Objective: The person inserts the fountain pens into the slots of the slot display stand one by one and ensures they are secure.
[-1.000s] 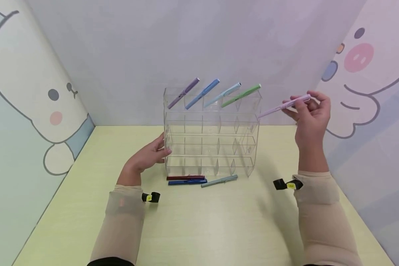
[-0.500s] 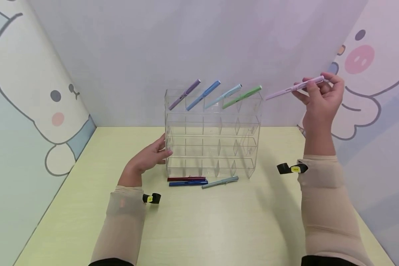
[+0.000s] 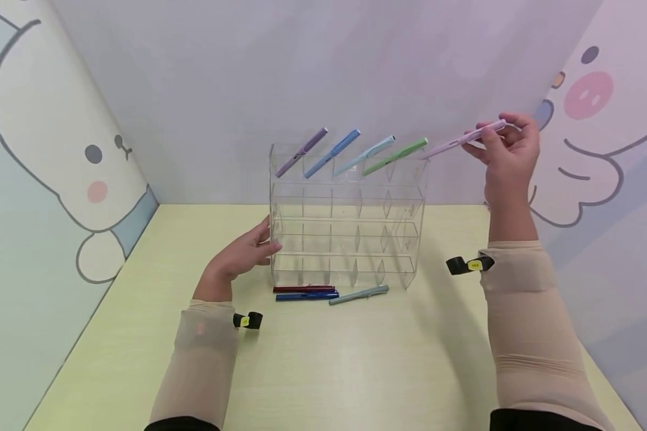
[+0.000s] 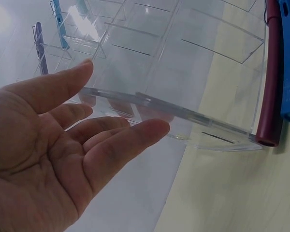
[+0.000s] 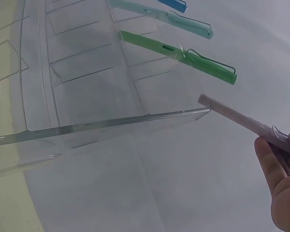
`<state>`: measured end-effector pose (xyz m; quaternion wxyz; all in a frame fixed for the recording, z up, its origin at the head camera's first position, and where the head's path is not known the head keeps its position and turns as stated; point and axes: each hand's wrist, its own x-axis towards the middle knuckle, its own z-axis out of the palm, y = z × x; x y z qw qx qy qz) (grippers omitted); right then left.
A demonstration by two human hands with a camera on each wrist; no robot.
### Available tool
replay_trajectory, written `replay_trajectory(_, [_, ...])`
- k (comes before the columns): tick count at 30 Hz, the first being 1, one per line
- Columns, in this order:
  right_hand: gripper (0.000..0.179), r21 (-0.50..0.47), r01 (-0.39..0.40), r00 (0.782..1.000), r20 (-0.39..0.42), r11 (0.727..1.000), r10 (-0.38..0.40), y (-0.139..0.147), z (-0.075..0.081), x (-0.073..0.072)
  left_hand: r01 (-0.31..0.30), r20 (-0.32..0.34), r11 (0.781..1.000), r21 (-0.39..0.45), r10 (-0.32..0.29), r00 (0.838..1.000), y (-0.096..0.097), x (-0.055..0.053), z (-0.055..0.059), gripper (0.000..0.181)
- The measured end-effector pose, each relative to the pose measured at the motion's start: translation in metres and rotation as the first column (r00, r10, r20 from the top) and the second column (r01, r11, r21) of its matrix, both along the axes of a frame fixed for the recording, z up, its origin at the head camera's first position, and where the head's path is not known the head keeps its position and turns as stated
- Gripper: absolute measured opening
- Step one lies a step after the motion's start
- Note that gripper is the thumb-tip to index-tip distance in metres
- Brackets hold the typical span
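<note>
A clear acrylic pen rack (image 3: 345,224) with tiers of small compartments stands on the table. My left hand (image 3: 242,251) holds its left side, thumb over the front edge and fingers along the outside of the side panel (image 4: 193,116). My right hand (image 3: 509,152) pinches a pale pink capped pen (image 3: 458,142) near its clip end. The pen slants down leftward, its free end right at the top right corner of the rack. Purple (image 3: 302,152), blue (image 3: 331,154), light blue (image 3: 365,155) and green (image 3: 395,157) pens lean in the top tier.
In front of the rack lie a dark red pen (image 3: 304,289), a dark blue pen (image 3: 307,296) and a grey-green pen (image 3: 359,295) on the pale yellow table (image 3: 334,365). Walls with cartoon animals (image 3: 598,137) stand behind and at both sides.
My right hand rose and moved right with the pink pen, then came back left, bringing the pen's free end to the rack's top right corner. My left hand stays on the rack.
</note>
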<state>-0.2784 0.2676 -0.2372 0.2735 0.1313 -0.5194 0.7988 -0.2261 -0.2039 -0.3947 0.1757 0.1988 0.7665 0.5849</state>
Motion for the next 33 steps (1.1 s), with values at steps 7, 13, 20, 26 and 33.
replay_trajectory(7, [0.041,0.053,-0.017,0.999,0.038,0.998,0.015,-0.005,-0.005,-0.003,-0.016,0.022,1.000,-0.010,0.016,1.000,-0.002,0.001,0.001,0.074])
replay_trajectory(13, [0.036,0.192,-0.022,0.997,0.077,0.981,0.007,-0.010,-0.016,-0.006,-0.013,0.022,1.000,-0.008,0.013,1.000,-0.002,0.001,-0.001,0.074])
replay_trajectory(20, [0.033,0.256,-0.042,0.998,0.065,0.966,0.026,-0.019,-0.025,-0.008,-0.021,0.018,1.000,-0.022,0.022,1.000,-0.001,0.002,0.001,0.072])
replay_trajectory(26, [0.033,0.278,-0.031,0.998,0.057,0.960,0.015,-0.024,-0.025,-0.008,-0.018,0.013,1.000,-0.024,0.018,1.000,0.000,0.002,0.003,0.072])
replay_trajectory(33, [0.033,0.338,-0.039,0.997,0.077,0.940,0.014,-0.028,-0.028,-0.009,-0.027,0.023,0.999,-0.033,0.027,0.999,0.000,0.002,0.003,0.073])
